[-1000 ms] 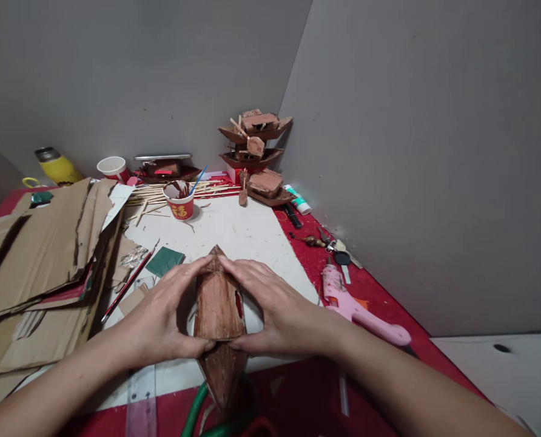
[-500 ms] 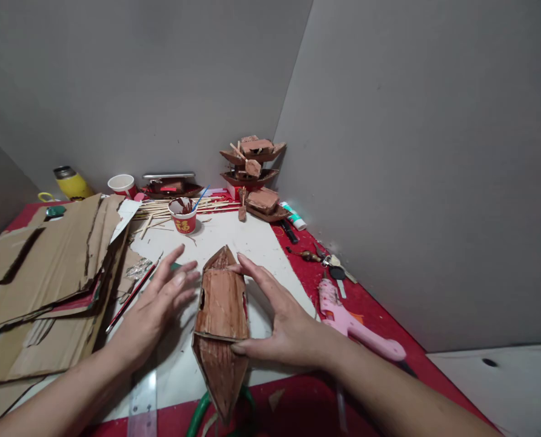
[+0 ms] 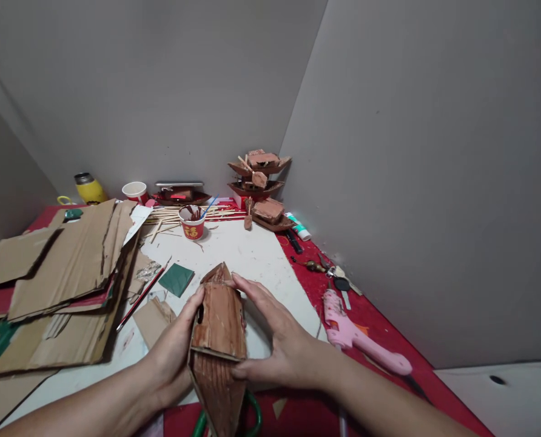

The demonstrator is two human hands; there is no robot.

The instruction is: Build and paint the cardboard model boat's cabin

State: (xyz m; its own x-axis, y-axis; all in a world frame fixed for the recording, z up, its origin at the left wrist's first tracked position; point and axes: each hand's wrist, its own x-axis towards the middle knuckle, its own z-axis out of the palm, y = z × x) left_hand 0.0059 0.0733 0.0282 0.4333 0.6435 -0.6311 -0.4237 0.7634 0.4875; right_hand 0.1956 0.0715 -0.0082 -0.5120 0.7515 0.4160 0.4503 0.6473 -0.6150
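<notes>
A brown-painted cardboard model boat [image 3: 220,325] with a curved cabin roof points away from me at the front of the table. My right hand [image 3: 286,340] grips its right side, fingertips at the cabin's far end and thumb at the near end. Along the left side lies my left hand [image 3: 177,349], closed against the hull and cabin, some of its fingers hidden by the boat. Partly under the stern are green scissor-like handles [image 3: 253,416]. A green square piece [image 3: 176,279] and a cardboard scrap [image 3: 153,318] lie left of the boat.
Torn cardboard sheets [image 3: 70,261] are piled at left, beside a red pencil-like stick [image 3: 141,298]. A paint cup [image 3: 192,223] stands before wooden sticks [image 3: 170,213]. More model boats [image 3: 270,212] sit at the back. A pink glue gun [image 3: 366,340] and keys [image 3: 342,283] lie at right.
My left hand has moved right, from hovering apart to holding the boat's left side, uncovering the green square and cardboard scrap. The right hand keeps its grip. The view has shifted slightly.
</notes>
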